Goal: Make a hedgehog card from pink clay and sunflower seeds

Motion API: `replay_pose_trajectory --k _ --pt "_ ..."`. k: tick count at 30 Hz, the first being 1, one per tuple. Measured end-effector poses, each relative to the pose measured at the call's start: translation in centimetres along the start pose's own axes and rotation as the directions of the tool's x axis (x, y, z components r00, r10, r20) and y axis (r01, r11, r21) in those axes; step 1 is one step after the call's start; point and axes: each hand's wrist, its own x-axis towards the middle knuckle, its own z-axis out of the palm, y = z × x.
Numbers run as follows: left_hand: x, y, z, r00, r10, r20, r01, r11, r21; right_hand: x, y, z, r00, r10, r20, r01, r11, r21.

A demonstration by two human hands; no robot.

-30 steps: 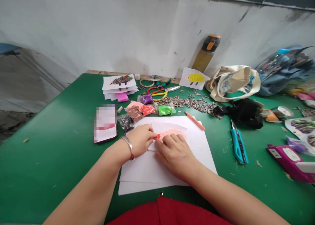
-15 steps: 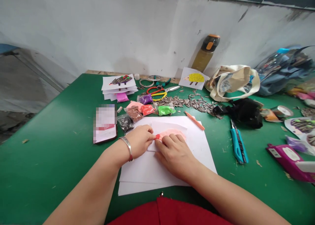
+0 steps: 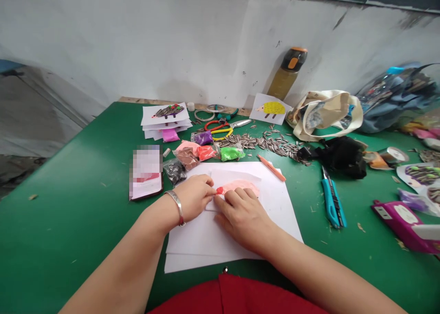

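Observation:
A small lump of red clay [image 3: 219, 190] lies at the left end of a flat pink clay shape [image 3: 242, 184] on a small white paper [image 3: 233, 174]. My left hand [image 3: 196, 195], with a silver bracelet at the wrist, pinches at the left side of the red clay with thumb and fingertips. My right hand [image 3: 245, 217] rests over the lower part of the pink shape, fingers bent and close together. Its index fingertip presses at the lower edge of the red clay. Larger white sheets [image 3: 220, 247] lie underneath; the right hand hides part of the pink clay.
Bagged clay [image 3: 206, 153], scissors [image 3: 228, 129] and sunflower seeds [image 3: 275, 144] lie beyond the paper. An orange pen-like tool [image 3: 271, 168] rests on the sheets. To the right is a blue utility knife [image 3: 332, 199]; to the left, a phone [image 3: 147, 174]. A bottle [image 3: 287, 73] leans by the wall.
Almost nothing differs. My right hand has shifted very slightly left against the red clay; my left hand keeps its place.

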Motion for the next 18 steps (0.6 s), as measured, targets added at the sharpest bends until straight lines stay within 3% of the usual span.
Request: replay_pose_trajectory --k 18 --pt "0.11 0.05 -0.36 1.0 0.013 0.006 -0.013 1.0 -0.015 -0.39 0.9 -0.1 1.0 0.025 -0.017 -0.025 1.0 0.011"
